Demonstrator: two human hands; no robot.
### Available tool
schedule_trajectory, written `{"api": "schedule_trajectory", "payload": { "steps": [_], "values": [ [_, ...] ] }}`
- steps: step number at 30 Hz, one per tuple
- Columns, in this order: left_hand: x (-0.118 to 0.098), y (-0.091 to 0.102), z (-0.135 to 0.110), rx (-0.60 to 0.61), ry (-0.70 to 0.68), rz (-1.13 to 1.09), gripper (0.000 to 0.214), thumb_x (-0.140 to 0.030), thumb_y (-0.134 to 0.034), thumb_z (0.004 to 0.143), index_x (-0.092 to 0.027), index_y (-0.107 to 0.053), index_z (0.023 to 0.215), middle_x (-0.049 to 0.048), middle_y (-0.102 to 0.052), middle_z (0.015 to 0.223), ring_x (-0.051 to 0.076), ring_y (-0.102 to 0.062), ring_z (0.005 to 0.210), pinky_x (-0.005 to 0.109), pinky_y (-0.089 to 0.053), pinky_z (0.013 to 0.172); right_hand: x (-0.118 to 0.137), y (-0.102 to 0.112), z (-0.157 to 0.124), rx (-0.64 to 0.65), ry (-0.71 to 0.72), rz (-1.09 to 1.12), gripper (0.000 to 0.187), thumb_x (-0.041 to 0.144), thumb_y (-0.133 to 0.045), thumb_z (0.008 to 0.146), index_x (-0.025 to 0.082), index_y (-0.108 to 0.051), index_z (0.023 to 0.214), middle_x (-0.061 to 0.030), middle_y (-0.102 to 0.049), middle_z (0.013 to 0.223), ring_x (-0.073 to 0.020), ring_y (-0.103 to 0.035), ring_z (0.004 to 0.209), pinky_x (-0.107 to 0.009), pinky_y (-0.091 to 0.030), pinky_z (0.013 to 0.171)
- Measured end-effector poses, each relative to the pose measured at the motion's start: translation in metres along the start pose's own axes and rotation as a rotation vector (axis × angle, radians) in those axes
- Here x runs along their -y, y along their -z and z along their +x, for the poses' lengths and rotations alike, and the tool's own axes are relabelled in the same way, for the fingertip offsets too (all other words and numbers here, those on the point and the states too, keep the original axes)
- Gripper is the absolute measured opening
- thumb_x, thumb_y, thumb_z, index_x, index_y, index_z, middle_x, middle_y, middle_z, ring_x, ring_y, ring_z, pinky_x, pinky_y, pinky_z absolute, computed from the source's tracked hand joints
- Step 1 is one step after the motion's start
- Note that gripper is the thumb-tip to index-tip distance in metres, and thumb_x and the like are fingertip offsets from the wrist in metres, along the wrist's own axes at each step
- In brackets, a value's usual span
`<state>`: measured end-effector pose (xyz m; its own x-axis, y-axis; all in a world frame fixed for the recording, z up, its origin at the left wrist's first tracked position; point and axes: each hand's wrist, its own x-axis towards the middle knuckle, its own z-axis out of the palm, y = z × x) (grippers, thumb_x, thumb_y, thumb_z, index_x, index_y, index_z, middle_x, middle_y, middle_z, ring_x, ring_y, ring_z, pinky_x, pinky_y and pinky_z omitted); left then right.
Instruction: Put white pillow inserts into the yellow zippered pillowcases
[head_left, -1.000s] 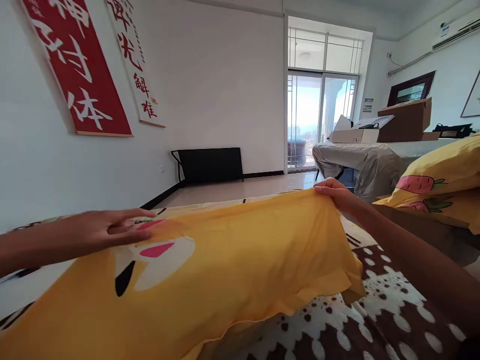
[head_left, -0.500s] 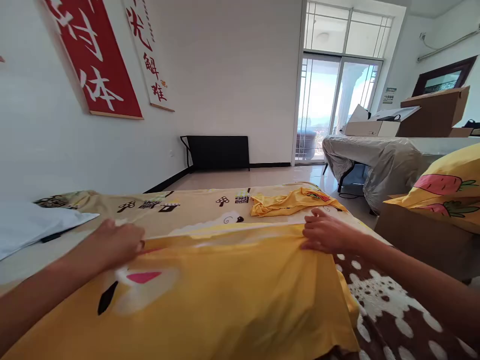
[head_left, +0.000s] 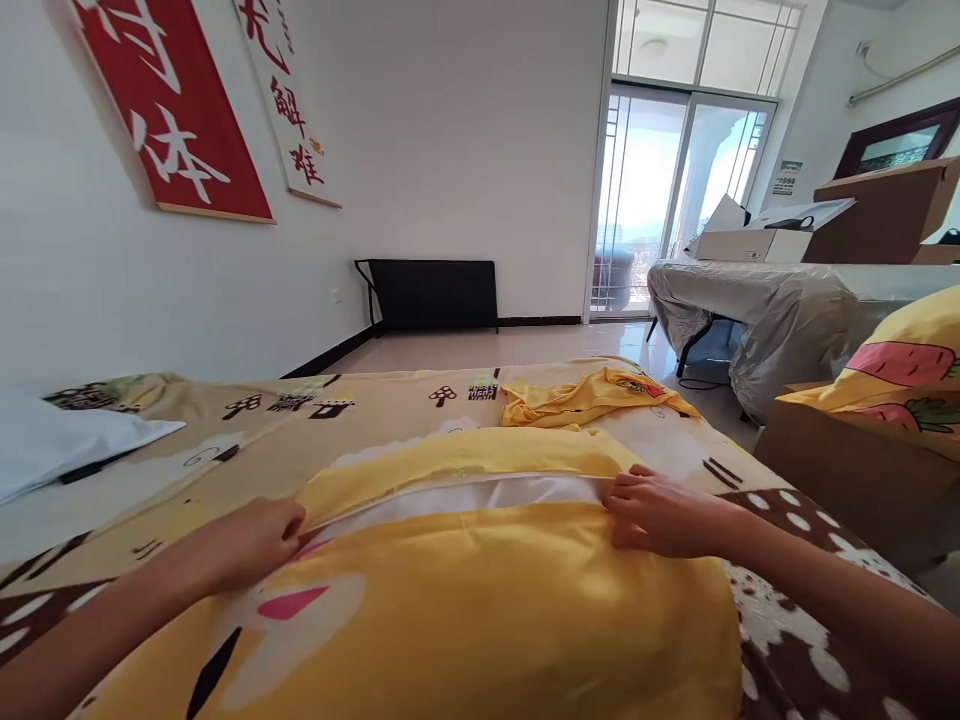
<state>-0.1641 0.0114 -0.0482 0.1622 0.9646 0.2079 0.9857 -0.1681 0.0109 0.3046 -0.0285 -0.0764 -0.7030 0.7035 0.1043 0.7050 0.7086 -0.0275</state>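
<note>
A yellow pillowcase (head_left: 480,620) with a white-and-pink cartoon print lies over a white pillow (head_left: 465,494) on the bed in front of me. The pillow's white end shows in the case's open mouth. My left hand (head_left: 251,540) is closed on the left edge of the opening. My right hand (head_left: 660,512) presses curled fingers on the right edge of it. A crumpled yellow cloth (head_left: 589,395) lies farther back on the bed.
The bed sheet (head_left: 360,400) is beige with brown dotted patches. A white pillow (head_left: 67,440) lies at the left. A strawberry-print yellow pillow (head_left: 900,375) sits on a box at the right. Beyond stand a plastic-covered table (head_left: 757,300) with cartons, a black rack (head_left: 435,293) and glass doors.
The pillowcase, held up a second ago, now lies flat on the bed. Both hands came down to its opening, where the white pillow now shows.
</note>
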Motion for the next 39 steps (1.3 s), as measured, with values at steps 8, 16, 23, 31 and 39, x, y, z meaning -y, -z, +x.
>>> {"api": "schedule_trajectory", "payload": {
  "steps": [8, 16, 23, 31, 39],
  "values": [
    [-0.094, 0.007, -0.002, -0.093, -0.428, -0.006, 0.026, -0.027, -0.038, 0.084, -0.02, -0.059, 0.072, 0.0046, -0.064, 0.077, 0.019, -0.059, 0.068, 0.029, -0.041, 0.062, -0.053, 0.049, 0.012, -0.225, -0.303, 0.281, 0.038, 0.051, -0.044, 0.088, 0.022, -0.069, 0.094, -0.0032, -0.07, 0.091, -0.0191, -0.062, 0.083, -0.031, -0.045, 0.076],
    [-0.24, -0.022, 0.014, -0.158, -1.123, -0.033, 0.032, -0.04, -0.043, 0.09, -0.015, -0.057, 0.104, 0.0124, -0.064, 0.11, 0.025, -0.059, 0.102, 0.038, -0.045, 0.087, -0.063, -0.048, 0.077, -0.314, -0.415, 0.38, 0.049, 0.053, -0.04, 0.089, 0.027, -0.055, 0.127, -0.0072, -0.056, 0.132, -0.0272, -0.047, 0.126, -0.05, -0.03, 0.106],
    [-0.249, -0.084, 0.03, 0.055, -1.039, -0.266, 0.024, -0.043, -0.059, 0.079, -0.021, -0.056, 0.088, 0.0034, -0.064, 0.09, 0.02, -0.058, 0.084, 0.035, -0.043, 0.081, -0.067, -0.119, 0.082, -0.37, -0.498, 0.517, 0.044, 0.045, -0.033, 0.093, 0.029, -0.054, 0.127, -0.0032, -0.053, 0.136, -0.0204, -0.045, 0.128, -0.04, -0.031, 0.107],
    [-0.247, -0.112, 0.017, -0.285, -1.138, -0.292, 0.013, -0.026, -0.05, 0.084, -0.017, -0.058, 0.09, 0.001, -0.058, 0.067, 0.015, -0.052, 0.065, 0.033, -0.042, 0.072, -0.141, -0.14, 0.064, -0.457, -1.177, 0.63, 0.053, 0.043, -0.045, 0.086, 0.013, -0.05, 0.129, -0.0206, -0.052, 0.131, -0.0317, -0.046, 0.124, -0.049, -0.033, 0.1],
    [-0.247, -0.111, 0.012, -0.593, -1.366, -0.205, 0.019, -0.016, -0.045, 0.091, -0.014, -0.064, 0.097, 0.0031, -0.069, 0.105, 0.014, -0.056, 0.111, 0.024, -0.041, 0.094, -0.144, -0.129, 0.058, -0.592, -1.05, 0.737, 0.03, 0.035, -0.05, 0.081, 0.014, -0.07, 0.089, -0.0062, -0.07, 0.086, -0.0181, -0.063, 0.078, -0.025, -0.046, 0.069]
  ]
}}
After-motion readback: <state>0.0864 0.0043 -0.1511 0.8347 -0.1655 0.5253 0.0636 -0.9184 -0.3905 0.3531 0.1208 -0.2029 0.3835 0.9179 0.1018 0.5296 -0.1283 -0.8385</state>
